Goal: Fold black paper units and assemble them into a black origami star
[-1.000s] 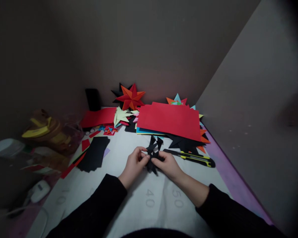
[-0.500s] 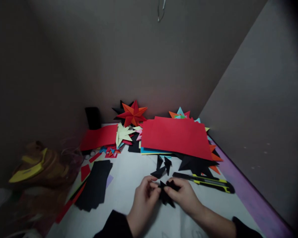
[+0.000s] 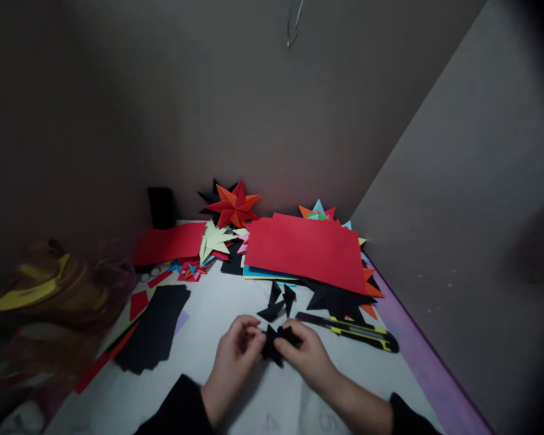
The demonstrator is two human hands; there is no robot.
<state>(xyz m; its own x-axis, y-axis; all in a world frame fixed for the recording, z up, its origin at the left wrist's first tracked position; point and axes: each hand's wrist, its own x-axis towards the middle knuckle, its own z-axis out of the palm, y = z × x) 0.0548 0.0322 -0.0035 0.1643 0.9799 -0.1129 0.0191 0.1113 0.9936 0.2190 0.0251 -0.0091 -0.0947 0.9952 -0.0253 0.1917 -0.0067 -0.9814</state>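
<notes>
A small black folded-paper piece (image 3: 272, 350) with pointed tips is held between both hands, low over the white table surface (image 3: 217, 308). My left hand (image 3: 236, 356) pinches its left side between thumb and fingers. On its right side, my right hand (image 3: 309, 356) grips it with thumb and forefinger. Just beyond the hands lie several loose black folded pieces (image 3: 275, 302). A black and yellow utility knife (image 3: 351, 331) rests to the right of them. The fingers partly hide the held piece.
Red sheets (image 3: 306, 251) lie behind the hands, over a large black star (image 3: 335, 300). Black paper strips (image 3: 154, 332) are fanned out at left. A red-orange star (image 3: 236, 205) leans on the back wall. A brown and yellow item (image 3: 49, 284) sits at far left.
The whole view has shifted, so the table and hands appear farther left. Both hands keep hold of the black piece, with little change in their grip.
</notes>
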